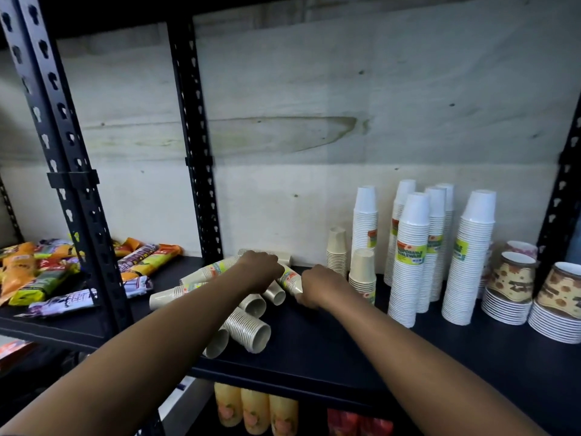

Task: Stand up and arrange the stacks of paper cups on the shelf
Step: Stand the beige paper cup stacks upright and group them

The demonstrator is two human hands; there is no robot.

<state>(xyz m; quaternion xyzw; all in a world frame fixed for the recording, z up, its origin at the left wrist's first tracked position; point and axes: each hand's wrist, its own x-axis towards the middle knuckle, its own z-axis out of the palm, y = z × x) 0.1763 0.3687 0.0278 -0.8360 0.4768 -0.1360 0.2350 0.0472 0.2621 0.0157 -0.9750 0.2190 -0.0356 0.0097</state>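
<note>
One wide-angle camera sits on my head. It faces forward and slightly down at the shelf [314, 350] from close range, with the back wall [314, 89] at the far side.

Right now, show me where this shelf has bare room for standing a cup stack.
Bare shelf runs along the front edge, between the toppled beige stacks and the tall white stacks. Crowded: the toppled pile itself, and the right end, where white stacks stand close beside patterned cups.

Snack pkts [47, 275] piled at left, yellow juice btls [254, 410] below, plywood wall [314, 105] behind.
</note>
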